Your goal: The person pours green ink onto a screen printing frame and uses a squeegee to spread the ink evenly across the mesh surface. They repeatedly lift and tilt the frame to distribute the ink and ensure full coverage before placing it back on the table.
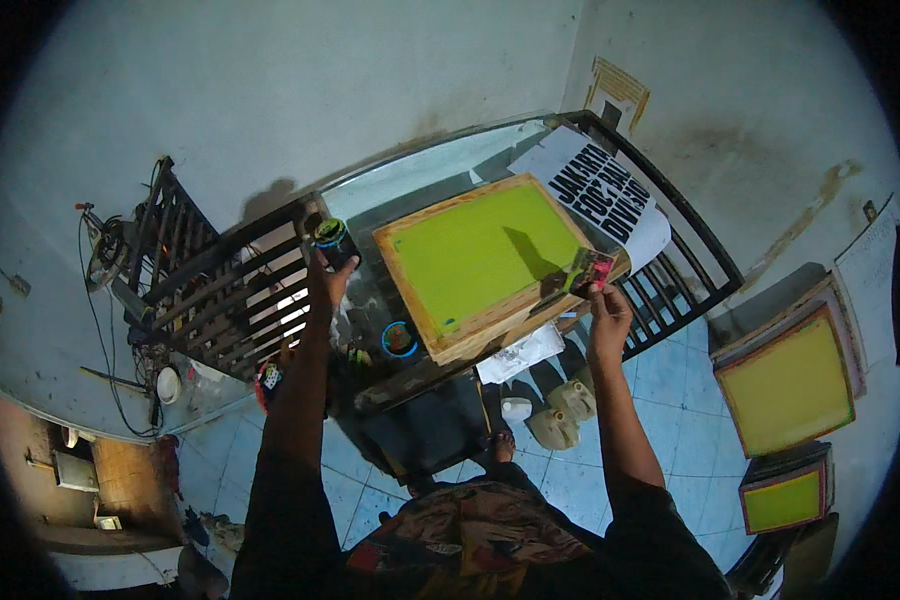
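My left hand (330, 275) is closed round a small dark jar (332, 240) with blue and green at its top, left of a wood-framed yellow-green screen (475, 250). My right hand (606, 315) pinches a small card or packet (590, 270), dark with a pink patch, over the screen's right corner. The screen lies on other wooden frames on a dark table (360, 398). A blue-rimmed container (398, 340) with brownish contents stands by the screen's lower left corner. Large printed paper sheets (640, 240) lie to its right, and crumpled white paper (520, 355) sticks out below it.
Dark slatted railings (220, 260) flank the table against pale walls. Plastic jugs (560, 425) stand on the blue tiled floor (670, 440). More framed screens (785, 385) lean on the right wall. Cables and tools (110, 260) hang at the left, near a doorway.
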`<control>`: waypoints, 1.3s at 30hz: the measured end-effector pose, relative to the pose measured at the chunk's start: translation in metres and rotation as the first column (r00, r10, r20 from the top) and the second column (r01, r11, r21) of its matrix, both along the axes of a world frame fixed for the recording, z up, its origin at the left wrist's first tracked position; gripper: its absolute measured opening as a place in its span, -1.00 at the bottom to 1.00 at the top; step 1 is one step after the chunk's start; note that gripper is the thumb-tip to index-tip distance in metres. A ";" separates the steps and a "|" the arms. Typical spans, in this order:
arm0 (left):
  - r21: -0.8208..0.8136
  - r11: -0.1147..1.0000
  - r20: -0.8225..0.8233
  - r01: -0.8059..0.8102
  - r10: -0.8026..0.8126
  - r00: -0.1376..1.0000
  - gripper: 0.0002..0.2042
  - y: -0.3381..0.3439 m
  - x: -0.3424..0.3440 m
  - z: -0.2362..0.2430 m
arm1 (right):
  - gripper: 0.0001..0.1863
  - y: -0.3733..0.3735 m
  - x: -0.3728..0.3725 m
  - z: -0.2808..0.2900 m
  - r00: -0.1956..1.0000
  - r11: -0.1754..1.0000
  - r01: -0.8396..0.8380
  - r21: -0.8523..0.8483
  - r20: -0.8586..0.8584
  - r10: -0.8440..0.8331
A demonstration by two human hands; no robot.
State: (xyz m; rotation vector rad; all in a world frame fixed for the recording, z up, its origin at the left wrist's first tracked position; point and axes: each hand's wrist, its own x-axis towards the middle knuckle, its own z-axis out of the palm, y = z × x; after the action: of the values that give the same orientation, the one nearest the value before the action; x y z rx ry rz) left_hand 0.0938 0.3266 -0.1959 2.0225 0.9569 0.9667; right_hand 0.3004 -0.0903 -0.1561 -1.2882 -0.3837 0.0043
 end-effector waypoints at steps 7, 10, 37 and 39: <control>0.138 0.989 -0.035 0.060 -0.055 0.998 -0.54 0.036 0.049 -0.032 | -0.81 -0.030 0.048 -0.008 0.992 0.999 0.015 0.036 -0.129 -0.010; 0.365 0.931 0.075 0.022 -0.053 0.996 -0.38 0.038 0.063 -0.039 | -0.81 -0.033 0.066 -0.013 0.992 0.999 0.018 0.038 -0.129 -0.013; -0.447 0.883 -0.110 0.141 -0.211 0.971 -0.52 -0.115 0.018 0.021 | -0.82 0.030 0.140 -0.005 0.894 0.949 -0.313 0.035 -0.327 0.307; -0.587 0.785 0.062 0.199 -0.202 0.977 -0.56 -0.118 0.024 0.019 | -0.82 0.030 0.145 -0.010 0.895 0.944 -0.326 0.049 -0.305 0.325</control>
State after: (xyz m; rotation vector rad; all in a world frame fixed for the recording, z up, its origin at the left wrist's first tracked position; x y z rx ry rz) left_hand 0.1177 0.2088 -0.1769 1.5460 0.8828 0.4597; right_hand 0.4453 -0.0605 -0.1662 -1.1900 -0.3243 0.4877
